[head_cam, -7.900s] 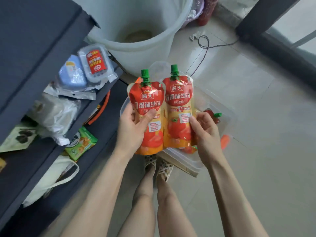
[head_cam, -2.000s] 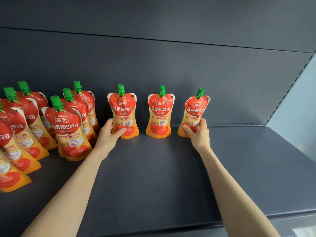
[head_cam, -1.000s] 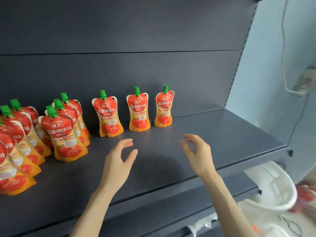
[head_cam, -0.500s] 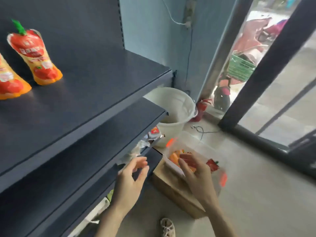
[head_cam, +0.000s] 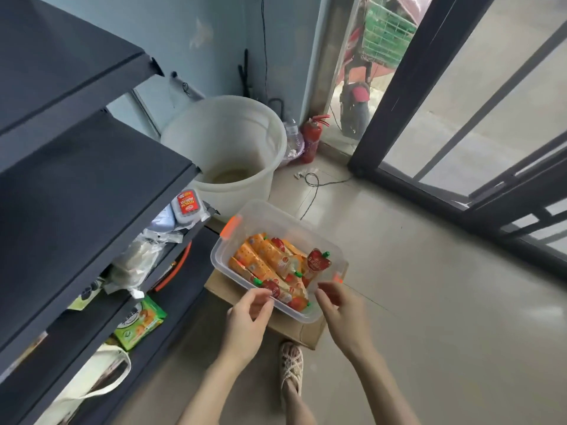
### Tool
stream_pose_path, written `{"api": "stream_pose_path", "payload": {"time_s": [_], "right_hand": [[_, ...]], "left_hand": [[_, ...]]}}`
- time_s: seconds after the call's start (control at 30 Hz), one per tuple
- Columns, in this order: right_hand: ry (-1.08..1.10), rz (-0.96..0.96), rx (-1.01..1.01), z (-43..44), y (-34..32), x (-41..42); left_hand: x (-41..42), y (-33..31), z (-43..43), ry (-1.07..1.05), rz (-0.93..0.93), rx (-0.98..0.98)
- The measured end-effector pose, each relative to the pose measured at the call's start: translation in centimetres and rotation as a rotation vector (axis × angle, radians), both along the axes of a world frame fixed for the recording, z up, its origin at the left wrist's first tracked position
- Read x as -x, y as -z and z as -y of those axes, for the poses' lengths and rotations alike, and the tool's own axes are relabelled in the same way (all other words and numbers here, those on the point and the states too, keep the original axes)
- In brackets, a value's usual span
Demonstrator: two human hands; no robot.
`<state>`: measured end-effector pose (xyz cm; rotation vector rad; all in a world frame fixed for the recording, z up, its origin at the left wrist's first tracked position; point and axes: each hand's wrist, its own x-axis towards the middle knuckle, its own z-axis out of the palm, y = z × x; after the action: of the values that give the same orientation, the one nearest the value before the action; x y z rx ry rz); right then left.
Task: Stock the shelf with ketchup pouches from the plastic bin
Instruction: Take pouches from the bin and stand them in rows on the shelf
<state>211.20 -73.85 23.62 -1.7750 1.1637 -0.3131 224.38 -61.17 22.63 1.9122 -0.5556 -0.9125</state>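
Note:
A clear plastic bin [head_cam: 245, 223] with orange latches sits on a cardboard box [head_cam: 294, 331] on the floor. Several red-and-orange ketchup pouches [head_cam: 270, 262] with green caps lie inside it. My left hand [head_cam: 248, 320] hovers at the bin's near edge, fingers apart and empty, its fingertips close to a pouch. My right hand [head_cam: 340, 314] hovers at the bin's near right corner, also open and empty. The dark shelf [head_cam: 76, 185] rises on the left; the stocked pouches on it are out of view.
A large white bucket [head_cam: 227, 148] stands behind the bin. Lower shelves hold a sausage pack [head_cam: 187, 205], plastic bags [head_cam: 138, 265] and a green snack packet [head_cam: 139, 322]. A red fire extinguisher [head_cam: 311, 138] and a cable [head_cam: 316, 182] lie by the dark door frame. My sandalled foot [head_cam: 291, 368] is below the box.
Both hands let go of pouches stood on the shelf and drew back. My view then swung down and right to the bin, and both empty hands have reached its near edge.

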Motion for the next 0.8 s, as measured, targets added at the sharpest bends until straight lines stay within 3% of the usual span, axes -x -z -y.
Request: {"api": "stream_pose_path", "payload": {"time_s": [0.5,0.67,0.8], "right_hand": [[0.04,-0.193,-0.266,10.1,19.6,-6.5],[0.106,-0.256,-0.35,10.6,27.9,-9.7],[0.104,-0.289,-0.266,10.6,32.9,-11.3]], "left_hand": [[-6.2,18.0,12.5,-0.047,-0.09,-0.327],[-10.9,26.2,14.5,0.095,-0.01,-0.44],[-13.6,31.4,16.9,0.187,0.118,-0.431]]}}
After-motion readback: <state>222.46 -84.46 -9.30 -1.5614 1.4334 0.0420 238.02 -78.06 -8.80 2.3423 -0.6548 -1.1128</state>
